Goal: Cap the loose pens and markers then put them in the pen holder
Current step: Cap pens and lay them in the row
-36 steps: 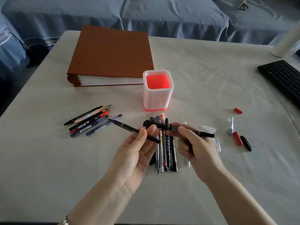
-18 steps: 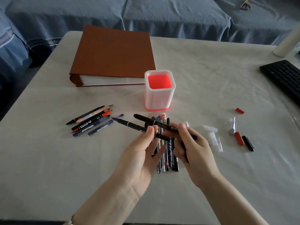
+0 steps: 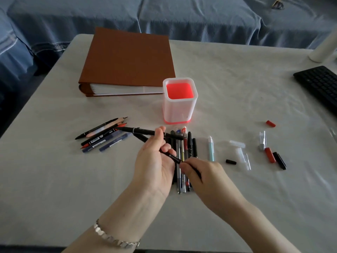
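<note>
My left hand (image 3: 155, 161) pinches a long black pen (image 3: 142, 132) between thumb and fingertips, its bare tip pointing left. A second black marker (image 3: 174, 157) runs slantwise through the same hand. My right hand (image 3: 202, 177) grips that marker's near end. Under both hands lies a row of several pens (image 3: 189, 143). Another group of pens (image 3: 104, 136) lies to the left, and a pale blue pen (image 3: 211, 150) to the right. The white pen holder (image 3: 179, 111) with a red floor stands behind, nothing in it. Loose caps lie at the right: black (image 3: 231, 161), clear (image 3: 237, 143), red (image 3: 270, 155).
A brown binder (image 3: 127, 59) lies behind the holder at the left. A black keyboard (image 3: 319, 84) sits at the right edge, with a white cylinder (image 3: 326, 48) behind it. A small red cap (image 3: 270, 123) lies apart. Blue sofa cushions run behind the table.
My right hand drew nearer to me, swinging its marker so the far end passes through my left hand. A small black cap and the pale blue pen now show on the table.
</note>
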The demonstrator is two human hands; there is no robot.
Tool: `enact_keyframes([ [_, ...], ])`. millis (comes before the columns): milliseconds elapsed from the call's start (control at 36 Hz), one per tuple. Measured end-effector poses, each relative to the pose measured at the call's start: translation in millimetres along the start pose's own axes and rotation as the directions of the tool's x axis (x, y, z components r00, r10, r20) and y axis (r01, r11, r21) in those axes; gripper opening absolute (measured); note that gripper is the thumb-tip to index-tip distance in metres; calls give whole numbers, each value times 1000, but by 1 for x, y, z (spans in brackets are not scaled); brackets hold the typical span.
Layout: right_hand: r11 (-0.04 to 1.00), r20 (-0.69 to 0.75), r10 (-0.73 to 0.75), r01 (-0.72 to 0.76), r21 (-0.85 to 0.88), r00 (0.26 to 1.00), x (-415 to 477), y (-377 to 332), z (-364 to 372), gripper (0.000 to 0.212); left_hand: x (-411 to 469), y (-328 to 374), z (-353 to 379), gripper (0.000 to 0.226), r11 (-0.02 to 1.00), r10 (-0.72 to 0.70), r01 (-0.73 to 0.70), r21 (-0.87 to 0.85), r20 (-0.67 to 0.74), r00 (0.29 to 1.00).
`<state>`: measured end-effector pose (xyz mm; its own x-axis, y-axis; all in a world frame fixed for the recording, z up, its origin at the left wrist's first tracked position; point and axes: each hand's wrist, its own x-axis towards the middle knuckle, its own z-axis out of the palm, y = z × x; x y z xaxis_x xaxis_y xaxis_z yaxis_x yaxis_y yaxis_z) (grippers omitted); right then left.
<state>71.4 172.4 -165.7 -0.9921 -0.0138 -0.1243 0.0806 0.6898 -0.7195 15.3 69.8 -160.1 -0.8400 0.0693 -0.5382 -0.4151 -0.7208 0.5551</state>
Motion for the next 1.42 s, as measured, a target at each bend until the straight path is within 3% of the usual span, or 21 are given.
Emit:
enact_keyframes([
  [56, 999, 6, 35, -36, 35, 999, 2, -1, 1, 42, 4, -2, 1, 20, 1000, -4, 5, 20, -15, 1000],
  [111, 971, 78, 158, -169, 170, 984, 5, -1, -1, 45, 10, 0, 1, 20, 1000, 5, -4, 11, -31, 1000],
  [167, 851, 233, 296, -367, 376, 926, 6, 1, -6, 43, 19, 10, -2, 19, 999, 38, -39, -24, -56, 998],
  [222, 770, 318, 321, -441, 461, 892, 5, 8, -13, 41, 29, 24, -6, 20, 997, 65, -68, -42, -61, 996],
  [333, 819, 254, 282, -370, 439, 925, 5, 22, -20, 32, 31, 39, -13, 20, 998, 68, -68, -5, 0, 998],
  [583, 878, -75, 145, -94, 469, 987, 32, 9, -21, 28, 18, 16, -9, 16, 994, -75, 71, 78, 53, 996],
  [722, 891, -73, 116, -72, 448, 991, 34, 8, -22, 32, 5, 21, -11, 11, 991, -115, 108, 77, 95, 989],
  [889, 886, -95, 164, -104, 452, 982, 30, 4, -8, 12, 0, 49, -37, 20, 988, -16, 7, 153, 55, 998],
  [1000, 871, -105, 117, -52, 489, 988, 28, -14, -1, 13, -5, 55, -45, 18, 975, 43, -48, 218, 27, 999],
  [1167, 888, -47, 82, -52, 457, 996, 15, -30, 5, 14, -3, 59, -48, 16, 999, 14, -14, 46, -2, 1000],
  [1222, 888, -40, 104, -74, 455, 994, 9, -31, 7, 13, 0, 57, -48, 6, 999, 47, -47, -11, -21, 999],
  [1417, 894, -129, 156, -84, 440, 979, -1, -32, 18, 14, -1, 47, -38, 14, 980, 161, -170, -103, -86, 983],
])
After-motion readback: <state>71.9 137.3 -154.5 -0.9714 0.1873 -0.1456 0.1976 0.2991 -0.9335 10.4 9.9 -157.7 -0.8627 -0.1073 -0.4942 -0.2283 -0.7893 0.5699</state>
